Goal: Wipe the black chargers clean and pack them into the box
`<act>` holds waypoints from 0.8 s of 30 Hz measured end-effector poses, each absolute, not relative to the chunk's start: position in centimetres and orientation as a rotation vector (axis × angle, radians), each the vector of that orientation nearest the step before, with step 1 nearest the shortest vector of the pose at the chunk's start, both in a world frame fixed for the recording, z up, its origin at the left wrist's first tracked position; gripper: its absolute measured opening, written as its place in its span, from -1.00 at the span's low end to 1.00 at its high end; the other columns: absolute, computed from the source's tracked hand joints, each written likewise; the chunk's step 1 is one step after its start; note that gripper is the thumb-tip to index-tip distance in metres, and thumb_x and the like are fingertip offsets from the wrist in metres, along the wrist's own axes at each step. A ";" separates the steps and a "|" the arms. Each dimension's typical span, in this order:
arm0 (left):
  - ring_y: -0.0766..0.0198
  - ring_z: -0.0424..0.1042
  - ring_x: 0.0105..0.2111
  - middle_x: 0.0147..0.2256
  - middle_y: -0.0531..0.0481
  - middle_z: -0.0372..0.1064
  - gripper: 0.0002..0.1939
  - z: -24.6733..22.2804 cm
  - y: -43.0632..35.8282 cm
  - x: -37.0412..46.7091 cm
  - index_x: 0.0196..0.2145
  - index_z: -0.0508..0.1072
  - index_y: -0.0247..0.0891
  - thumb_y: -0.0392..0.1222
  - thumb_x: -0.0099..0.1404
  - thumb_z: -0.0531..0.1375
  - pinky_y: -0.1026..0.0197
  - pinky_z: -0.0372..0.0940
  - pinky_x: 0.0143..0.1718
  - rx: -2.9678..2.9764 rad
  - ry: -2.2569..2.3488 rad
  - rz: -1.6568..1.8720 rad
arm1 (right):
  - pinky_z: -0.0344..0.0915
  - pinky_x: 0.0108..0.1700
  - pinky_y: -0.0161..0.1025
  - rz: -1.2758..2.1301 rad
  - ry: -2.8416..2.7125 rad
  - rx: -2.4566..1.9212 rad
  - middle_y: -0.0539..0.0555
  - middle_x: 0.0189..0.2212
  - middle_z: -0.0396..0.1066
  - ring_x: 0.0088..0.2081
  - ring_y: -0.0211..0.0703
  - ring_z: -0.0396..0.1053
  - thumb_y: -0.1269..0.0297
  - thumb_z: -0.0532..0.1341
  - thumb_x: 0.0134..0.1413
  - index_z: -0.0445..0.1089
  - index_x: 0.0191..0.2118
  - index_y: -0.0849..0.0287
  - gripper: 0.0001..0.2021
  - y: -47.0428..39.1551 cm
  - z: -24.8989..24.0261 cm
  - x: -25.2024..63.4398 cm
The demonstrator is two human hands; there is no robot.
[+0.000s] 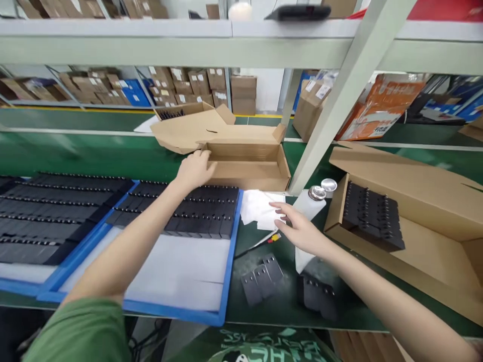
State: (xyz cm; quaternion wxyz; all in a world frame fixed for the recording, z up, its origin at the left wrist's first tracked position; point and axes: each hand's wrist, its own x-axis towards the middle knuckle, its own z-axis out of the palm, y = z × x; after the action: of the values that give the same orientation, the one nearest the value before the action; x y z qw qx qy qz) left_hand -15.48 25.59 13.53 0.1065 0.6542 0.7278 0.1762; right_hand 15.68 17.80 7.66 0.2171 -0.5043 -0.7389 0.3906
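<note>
Two trays (177,312) lie side by side on the left of the surface (279,314), with blocks (206,211) in rows across their far parts. Just right of the right-hand tray are papers (251,206), then a bottle (311,205). A cable (260,243) lies before the papers; nearer still are two groups of loose blocks (260,282), one right of the other. An open box (245,176) sits behind the papers and right-hand tray. A larger box (396,271) stands at the right, blocks in its left end. Racks of cartons (243,93) stand farther back.
</note>
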 end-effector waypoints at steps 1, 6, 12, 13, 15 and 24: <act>-0.21 0.21 0.26 0.22 -0.20 0.26 -0.46 13.5 22.9 -13.9 0.23 0.30 -0.28 0.06 0.41 0.13 -0.24 0.11 0.28 1.990 2.045 0.512 | 0.28 0.26 -0.01 1.132 -2.116 -1.344 0.07 0.27 0.27 0.24 0.00 0.30 0.21 0.12 0.24 0.34 0.20 -0.01 -0.58 16.7 8.0 16.9; -0.23 0.36 0.16 0.19 -0.13 0.36 -0.21 9.5 7.7 -6.7 0.27 0.28 0.09 0.27 0.13 0.31 -0.20 0.29 0.19 2.199 1.457 0.443 | 0.31 0.21 0.00 1.258 -2.459 -1.155 0.10 0.29 0.22 0.25 0.05 0.26 0.07 0.23 0.20 0.18 0.33 -0.07 -0.40 13.2 8.1 21.1; -0.39 0.37 0.14 0.17 -0.32 0.34 0.09 1.8 1.9 -3.6 0.35 0.08 0.03 0.09 -0.05 0.49 -0.32 0.43 -0.01 2.009 1.666 0.533 | 0.38 0.10 -0.08 1.385 -2.531 -0.966 0.15 0.32 0.17 0.09 0.02 0.39 0.27 0.35 0.03 0.09 0.38 -0.01 -0.20 12.8 5.6 20.0; -0.37 0.39 0.12 0.16 -0.32 0.36 0.05 1.1 2.1 -3.5 0.34 0.10 0.00 0.06 -0.03 0.49 -0.30 0.45 -0.03 1.974 1.688 0.554 | 0.41 0.05 -0.09 1.376 -2.527 -0.944 0.15 0.26 0.26 0.02 -0.01 0.42 0.29 0.34 0.04 0.16 0.34 0.01 -0.27 12.8 5.2 19.7; -0.28 0.42 0.10 0.13 -0.28 0.38 -0.08 0.4 2.4 -3.2 0.28 0.15 -0.04 -0.01 0.04 0.46 -0.24 0.45 -0.01 1.933 1.695 0.586 | 0.44 -0.06 -0.12 1.378 -2.523 -0.942 0.14 0.09 0.38 -0.11 -0.06 0.43 0.31 0.33 0.05 0.27 0.22 0.05 -0.41 12.9 4.7 19.3; 0.03 0.47 0.01 -0.01 -0.09 0.47 -0.44 2.2 1.4 -2.1 0.06 0.29 -0.11 -0.23 0.14 0.39 -0.03 0.43 0.00 1.894 1.563 0.805 | 0.43 -0.05 -0.16 1.210 -2.475 -0.891 0.09 0.05 0.35 -0.10 -0.12 0.39 0.41 0.31 0.10 0.25 0.13 0.00 -0.51 10.1 6.6 20.6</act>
State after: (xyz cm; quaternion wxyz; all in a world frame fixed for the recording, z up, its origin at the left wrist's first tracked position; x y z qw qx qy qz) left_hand -2.12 1.36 2.22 0.2751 0.7047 0.5814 0.2996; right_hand 20.63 10.08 6.57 0.1228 -0.3053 -0.8483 0.4149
